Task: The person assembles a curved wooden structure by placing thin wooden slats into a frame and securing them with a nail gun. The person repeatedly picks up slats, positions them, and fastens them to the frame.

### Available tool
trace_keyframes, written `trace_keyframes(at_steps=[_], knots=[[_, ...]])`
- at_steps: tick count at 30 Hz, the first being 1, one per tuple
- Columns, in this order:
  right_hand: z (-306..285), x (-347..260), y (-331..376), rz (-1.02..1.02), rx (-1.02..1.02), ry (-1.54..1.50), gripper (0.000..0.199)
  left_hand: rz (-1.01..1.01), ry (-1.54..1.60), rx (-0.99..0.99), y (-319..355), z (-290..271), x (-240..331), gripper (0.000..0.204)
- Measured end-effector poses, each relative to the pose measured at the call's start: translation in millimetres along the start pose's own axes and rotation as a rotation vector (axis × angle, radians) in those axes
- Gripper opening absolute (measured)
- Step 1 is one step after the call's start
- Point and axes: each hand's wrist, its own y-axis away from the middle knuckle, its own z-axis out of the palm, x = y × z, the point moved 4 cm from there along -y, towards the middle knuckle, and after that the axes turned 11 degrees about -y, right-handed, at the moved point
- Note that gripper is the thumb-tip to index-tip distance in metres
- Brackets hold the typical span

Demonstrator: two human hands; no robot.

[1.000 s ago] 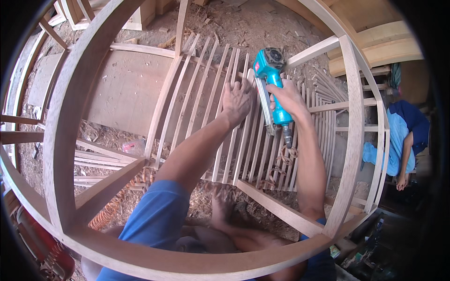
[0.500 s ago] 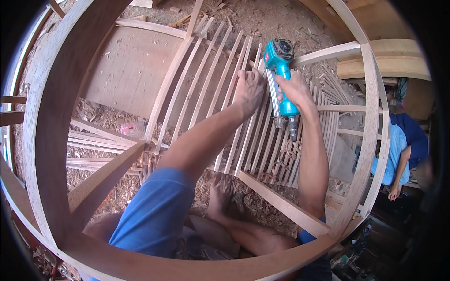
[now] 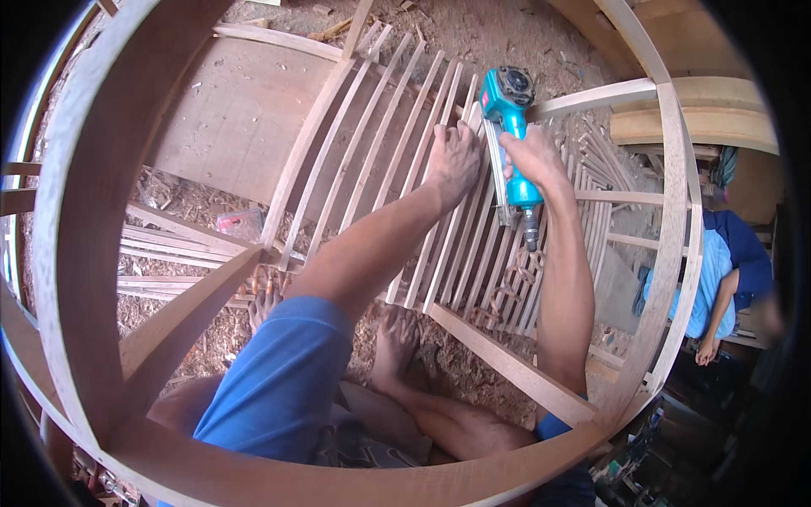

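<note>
My right hand [image 3: 537,157] is closed around the handle of a teal pneumatic nail gun [image 3: 529,193]. The gun's dark round cap is at the far end, and its silver magazine runs along the left side. A coiled air hose [image 3: 507,291] hangs near the metal fitting at the handle's near end. Just left of the gun, my left hand [image 3: 454,162] has its fingers curled over a thin wooden slat [image 3: 433,266] by the far rail. Several more slats [image 3: 372,135] lie side by side across the wooden frame. The gun's nose is hidden.
Curved wooden frame members [image 3: 355,456] surround my arms on the near, left and right sides. A plywood panel [image 3: 245,118] lies at the left. Loose strips [image 3: 173,245] and a clear plastic box [image 3: 241,224] rest among shavings. Another person [image 3: 718,262] sits at the right.
The whole view has shifted slightly. Both hands keep their places on the slat and nail gun, with no other clear movement.
</note>
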Motion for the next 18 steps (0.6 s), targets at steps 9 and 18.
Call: trace_keyframes(at_steps=[9,18], knots=[[-31,26,117,0.005,0.062,-0.359,0.026,-0.057,0.215,-0.017,3,-4,-11,0.036],[-32,90,215,0.166,0.220,-0.835,0.022,-0.231,0.253,-0.317,-32,-4,-12,0.040]])
